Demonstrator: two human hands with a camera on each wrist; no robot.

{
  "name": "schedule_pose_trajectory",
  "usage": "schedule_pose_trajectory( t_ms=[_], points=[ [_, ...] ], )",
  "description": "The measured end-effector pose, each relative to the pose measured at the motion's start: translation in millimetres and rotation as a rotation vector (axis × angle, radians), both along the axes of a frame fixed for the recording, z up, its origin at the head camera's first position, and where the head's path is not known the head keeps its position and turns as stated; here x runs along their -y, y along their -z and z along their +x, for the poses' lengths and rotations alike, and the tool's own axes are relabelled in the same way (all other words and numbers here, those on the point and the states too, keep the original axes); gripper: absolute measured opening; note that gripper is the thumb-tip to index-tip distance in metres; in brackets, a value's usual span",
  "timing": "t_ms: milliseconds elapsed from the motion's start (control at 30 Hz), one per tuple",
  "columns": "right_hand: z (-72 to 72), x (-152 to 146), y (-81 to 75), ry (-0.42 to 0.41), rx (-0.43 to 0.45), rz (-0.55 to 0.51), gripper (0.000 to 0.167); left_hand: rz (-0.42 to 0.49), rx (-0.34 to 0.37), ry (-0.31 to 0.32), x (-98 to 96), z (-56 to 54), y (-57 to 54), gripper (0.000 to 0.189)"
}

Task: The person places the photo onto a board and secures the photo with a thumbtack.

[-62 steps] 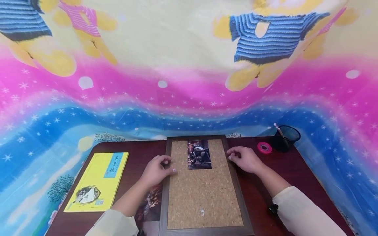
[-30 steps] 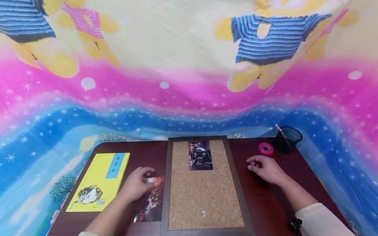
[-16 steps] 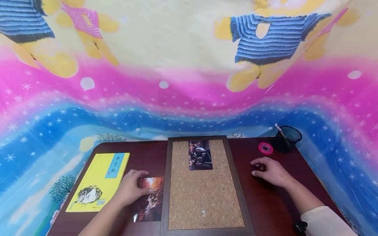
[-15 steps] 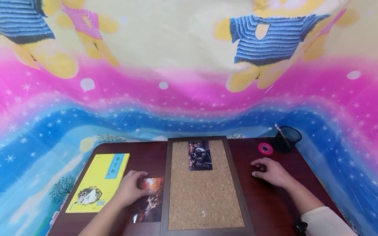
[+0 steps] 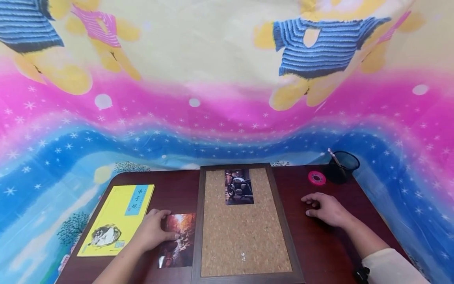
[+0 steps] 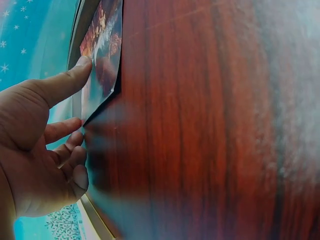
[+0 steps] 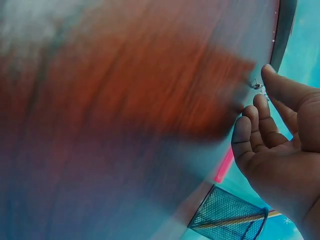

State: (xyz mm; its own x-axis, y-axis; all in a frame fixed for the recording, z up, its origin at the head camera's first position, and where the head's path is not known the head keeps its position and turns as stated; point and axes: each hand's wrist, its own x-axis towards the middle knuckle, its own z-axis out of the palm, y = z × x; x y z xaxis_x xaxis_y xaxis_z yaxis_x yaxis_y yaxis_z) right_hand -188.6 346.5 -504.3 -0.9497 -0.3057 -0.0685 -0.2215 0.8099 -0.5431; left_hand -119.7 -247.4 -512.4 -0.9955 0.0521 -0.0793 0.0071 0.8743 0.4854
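Observation:
My left hand (image 5: 151, 232) is by the left edge of a photo print (image 5: 184, 232) of an autumn stream, flat on the table. In the left wrist view, the thumb reaches over the print (image 6: 104, 55) and the index fingertip lies at its corner; firm contact cannot be told. To the right of the print is a framed cork board (image 5: 244, 236) with a motorcycle photo (image 5: 239, 187) at its top. My right hand (image 5: 328, 209) hovers or rests over the table right of the board, fingers loosely bent. A small shiny piece (image 7: 257, 86), too small to identify, shows near its fingertips.
A yellow book (image 5: 117, 221) lies at the left of the dark red table (image 5: 173, 185). At the back right are a pink tape roll (image 5: 317, 178) and a black mesh pen holder (image 5: 340, 169). A patterned cloth (image 5: 198, 122) hangs behind the table.
Both hands have left the cork board's sides. The left has moved left and down to the stream photo; the right has moved right over the table. The board and photos keep their places.

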Motion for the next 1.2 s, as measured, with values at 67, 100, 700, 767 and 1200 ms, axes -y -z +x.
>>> schedule_pose_trajectory(
  t_ms=[67, 100, 700, 767, 1200],
  points=[
    [0.4, 0.0, 1.4, 0.000, -0.001, 0.006, 0.038, -0.003, 0.007, -0.004, 0.5, -0.3, 1.3, 0.093],
    [0.8, -0.3, 2.0, -0.004, -0.002, 0.008, 0.037, -0.003, 0.010, -0.008, 0.6, -0.2, 1.6, 0.092],
    [0.9, -0.9, 2.4, -0.003, 0.043, 0.055, 0.016, 0.057, 0.034, -0.047, -1.3, -0.8, 1.0, 0.086],
    [0.1, -1.4, 3.1, -0.005, 0.042, 0.060, 0.015, 0.072, 0.031, -0.049, -1.8, -0.4, 0.9, 0.086],
    [-2.8, -2.1, 4.7, 0.005, 0.059, 0.075, 0.008, 0.309, 0.065, -0.109, 2.7, 3.6, 0.6, 0.081]
  ],
)
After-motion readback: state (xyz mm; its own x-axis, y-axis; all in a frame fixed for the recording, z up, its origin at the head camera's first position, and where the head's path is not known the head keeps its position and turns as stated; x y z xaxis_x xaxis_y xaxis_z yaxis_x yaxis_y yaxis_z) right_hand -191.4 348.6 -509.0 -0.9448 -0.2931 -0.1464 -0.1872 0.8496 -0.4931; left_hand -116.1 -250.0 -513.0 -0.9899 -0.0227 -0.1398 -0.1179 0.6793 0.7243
